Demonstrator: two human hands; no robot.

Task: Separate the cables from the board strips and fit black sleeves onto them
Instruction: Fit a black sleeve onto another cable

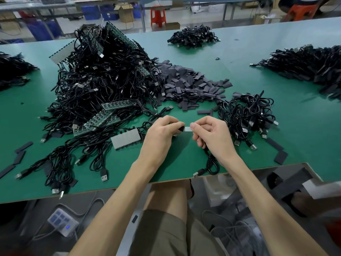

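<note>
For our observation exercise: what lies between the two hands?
Head view: a pale board piece, black sleeve at one end, pinched by left hand and right hand.

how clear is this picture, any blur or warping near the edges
Head view: the left hand on the sleeve and right hand on the cable are sharp, casting soft shadows on the table; table edges bow from the wide lens; the pile at far right and the lower right corner are smeared.

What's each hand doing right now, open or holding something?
Left hand: closed, pinching a black sleeve.
Right hand: closed, pinching the pale board end of a cable.
</note>
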